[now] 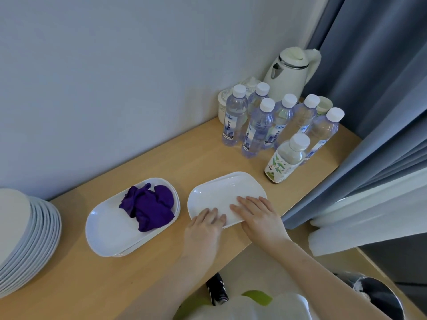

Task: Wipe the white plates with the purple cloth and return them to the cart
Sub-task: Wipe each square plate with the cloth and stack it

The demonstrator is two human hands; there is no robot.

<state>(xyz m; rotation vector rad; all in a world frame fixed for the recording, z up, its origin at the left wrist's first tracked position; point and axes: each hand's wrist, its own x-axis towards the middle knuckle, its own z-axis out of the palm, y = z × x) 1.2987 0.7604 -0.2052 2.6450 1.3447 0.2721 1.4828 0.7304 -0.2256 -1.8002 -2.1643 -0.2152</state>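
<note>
A white oval plate (221, 192) lies on the wooden counter (161, 162) near its front edge. My left hand (204, 227) rests on the plate's near rim with its fingers laid flat. My right hand (258, 215) lies on the plate's right part, fingers straight. To the left sits a small stack of white oval plates (108, 232), and the crumpled purple cloth (149, 204) lies in the top one, untouched by either hand.
A tall stack of round white plates (25, 239) stands at the far left. Several water bottles (258, 125), a drink bottle (285, 158), lidded cups and a white kettle (291, 72) fill the back right corner. A blue curtain (381, 112) hangs right.
</note>
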